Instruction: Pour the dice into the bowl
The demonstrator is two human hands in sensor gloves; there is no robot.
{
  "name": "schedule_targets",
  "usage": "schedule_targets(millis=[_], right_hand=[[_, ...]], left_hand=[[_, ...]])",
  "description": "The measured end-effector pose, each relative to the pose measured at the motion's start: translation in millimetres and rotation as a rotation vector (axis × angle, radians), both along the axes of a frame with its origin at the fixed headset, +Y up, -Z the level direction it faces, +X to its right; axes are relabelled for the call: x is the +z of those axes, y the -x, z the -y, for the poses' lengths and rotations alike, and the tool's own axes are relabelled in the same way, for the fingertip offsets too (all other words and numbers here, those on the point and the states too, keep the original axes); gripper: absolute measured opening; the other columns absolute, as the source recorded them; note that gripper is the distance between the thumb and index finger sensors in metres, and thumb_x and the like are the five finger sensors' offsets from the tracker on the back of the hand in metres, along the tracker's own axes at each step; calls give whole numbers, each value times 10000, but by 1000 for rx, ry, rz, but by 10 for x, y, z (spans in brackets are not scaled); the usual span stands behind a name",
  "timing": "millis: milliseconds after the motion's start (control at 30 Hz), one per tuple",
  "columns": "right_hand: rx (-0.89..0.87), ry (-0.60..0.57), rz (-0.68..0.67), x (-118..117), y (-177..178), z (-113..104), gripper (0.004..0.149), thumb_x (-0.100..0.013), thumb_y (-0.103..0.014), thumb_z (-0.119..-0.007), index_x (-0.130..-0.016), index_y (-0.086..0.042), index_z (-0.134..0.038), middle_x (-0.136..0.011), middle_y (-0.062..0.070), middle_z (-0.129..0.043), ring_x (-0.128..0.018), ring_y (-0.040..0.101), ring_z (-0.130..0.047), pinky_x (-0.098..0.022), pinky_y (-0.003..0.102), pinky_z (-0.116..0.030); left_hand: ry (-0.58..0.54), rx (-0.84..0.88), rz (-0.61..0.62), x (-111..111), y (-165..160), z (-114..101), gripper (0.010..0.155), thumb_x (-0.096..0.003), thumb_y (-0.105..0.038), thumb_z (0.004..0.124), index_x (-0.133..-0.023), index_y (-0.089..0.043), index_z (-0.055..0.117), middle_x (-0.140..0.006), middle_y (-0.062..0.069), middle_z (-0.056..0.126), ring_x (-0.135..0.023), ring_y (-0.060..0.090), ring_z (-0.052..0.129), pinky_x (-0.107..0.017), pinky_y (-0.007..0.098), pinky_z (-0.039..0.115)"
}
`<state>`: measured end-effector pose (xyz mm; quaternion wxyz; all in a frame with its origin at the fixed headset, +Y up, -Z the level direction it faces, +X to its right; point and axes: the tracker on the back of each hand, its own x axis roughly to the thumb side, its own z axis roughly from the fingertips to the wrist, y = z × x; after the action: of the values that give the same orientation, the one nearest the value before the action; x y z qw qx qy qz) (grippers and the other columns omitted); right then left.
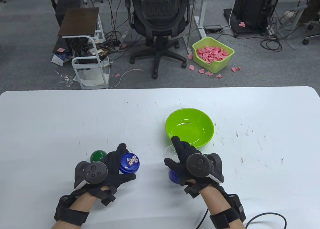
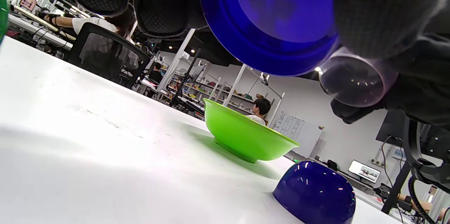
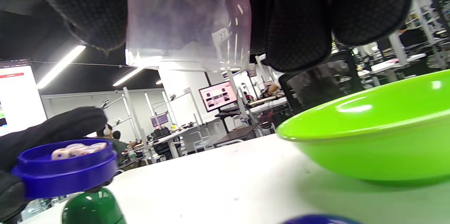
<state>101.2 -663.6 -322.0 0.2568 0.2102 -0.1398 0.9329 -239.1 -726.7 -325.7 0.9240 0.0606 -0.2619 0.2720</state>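
Table view: the left hand (image 1: 110,167) grips a blue cup (image 1: 129,163) of dice (image 1: 132,161), well left of the glossy green bowl (image 1: 189,131). Right wrist view: the right hand's fingers (image 3: 299,23) grip a clear plastic dome (image 3: 188,20) above the table.

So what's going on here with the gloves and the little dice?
A person in black sensor gloves is working at a white table. The left hand holds a blue dish with several dice in it, lifted off the table. The right hand holds a clear dome lid. A green bowl sits just ahead, with no dice in it yet. A blue dome and a green dome rest on the table nearby.
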Motion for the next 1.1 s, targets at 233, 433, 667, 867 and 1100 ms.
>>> schedule_targets(millis=[233,433,667,867,1100], right_hand=[[-1,47,80,-32,-376,134,791,-497,-498,-826,-1081,-54,-531,-951,343,-754,-638,520,-889,-509,697,-731],[42,117,146,-97,-628,299,788,-501,-476,-833,-1084,-45,-523,-971,355,-723,-663,541,-862,-524,714,-704],[132,224,196,-143,-791,538,799,-470,-447,-886,-1065,-29,-556,-975,348,-731,-670,541,-858,-531,717,-699],[198,308,237,-168,-880,694,795,-432,-423,-934,-1045,-38,-607,-971,332,-759,-676,541,-858,-542,723,-690],[274,327,275,-174,-862,787,826,-397,-409,-965,-1045,-39,-610,-969,306,-786,-679,538,-861,-545,723,-691]], left_hand=[[6,8,-19,-19,48,7,1101,-359,-688,883,-1118,-183,265,-1098,122,639,-964,359,762,-754,609,651],[8,27,-33,-32,87,14,1095,-360,-697,869,-1118,-183,269,-1093,124,649,-959,360,769,-752,607,655],[6,45,-48,-29,104,0,1085,-362,-701,847,-1117,-183,266,-1085,140,646,-948,367,765,-751,607,651],[-8,57,-61,-13,112,-14,1097,-347,-706,856,-1116,-184,273,-1079,134,649,-937,360,768,-748,605,654],[-10,82,-82,-6,146,-22,1114,-334,-687,896,-1115,-183,280,-1077,134,651,-932,359,775,-743,603,663]])
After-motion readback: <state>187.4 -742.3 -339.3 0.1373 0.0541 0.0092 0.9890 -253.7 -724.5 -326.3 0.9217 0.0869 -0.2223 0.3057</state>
